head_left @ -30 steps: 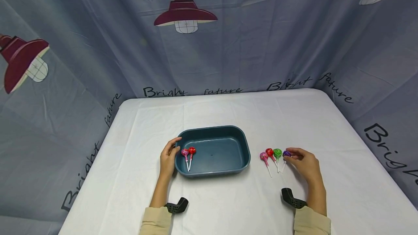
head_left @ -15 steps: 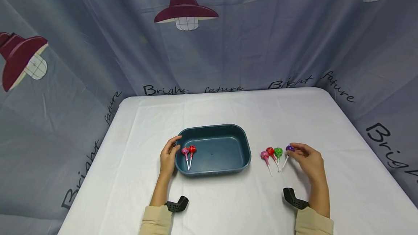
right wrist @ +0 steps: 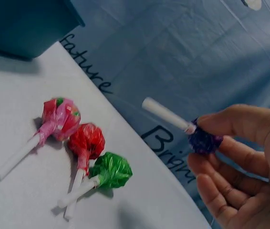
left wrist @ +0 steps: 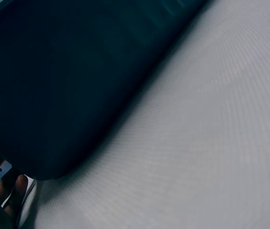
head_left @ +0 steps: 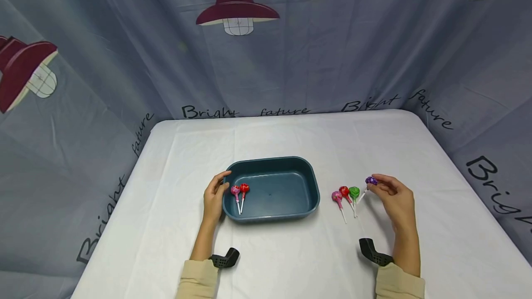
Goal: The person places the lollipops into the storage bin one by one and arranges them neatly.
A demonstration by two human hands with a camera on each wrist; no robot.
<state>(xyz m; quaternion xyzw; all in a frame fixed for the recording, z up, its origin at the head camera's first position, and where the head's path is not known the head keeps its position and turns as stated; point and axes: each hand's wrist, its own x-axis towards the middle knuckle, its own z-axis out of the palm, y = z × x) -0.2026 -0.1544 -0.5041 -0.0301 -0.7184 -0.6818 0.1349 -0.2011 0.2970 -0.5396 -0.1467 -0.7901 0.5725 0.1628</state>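
My right hand (head_left: 395, 202) pinches a purple-wrapped lollipop (right wrist: 203, 139) by its candy head between thumb and fingers, above the table. Its white stick points away from the palm. Just left of this hand, a green lollipop (head_left: 354, 192), a red lollipop (head_left: 344, 191) and a pink lollipop (head_left: 336, 197) lie side by side on the white cloth. Against the left end of a dark teal tray (head_left: 274, 219) rests my left hand (head_left: 213, 200), its fingertips touching the rim. Inside the tray's left end lie another pink lollipop (head_left: 235, 190) and another red lollipop (head_left: 244, 188).
A white cloth covers the table (head_left: 291, 262). Grey-blue curtains (head_left: 324, 59) printed with lamps and lettering hang around its back and sides. Each wrist wears a black device, the left device (head_left: 225, 258) and the right device (head_left: 374, 253).
My right hand has lifted the purple lollipop off the cloth, moving slightly right and away from me. My left hand and the tray have stayed in place.
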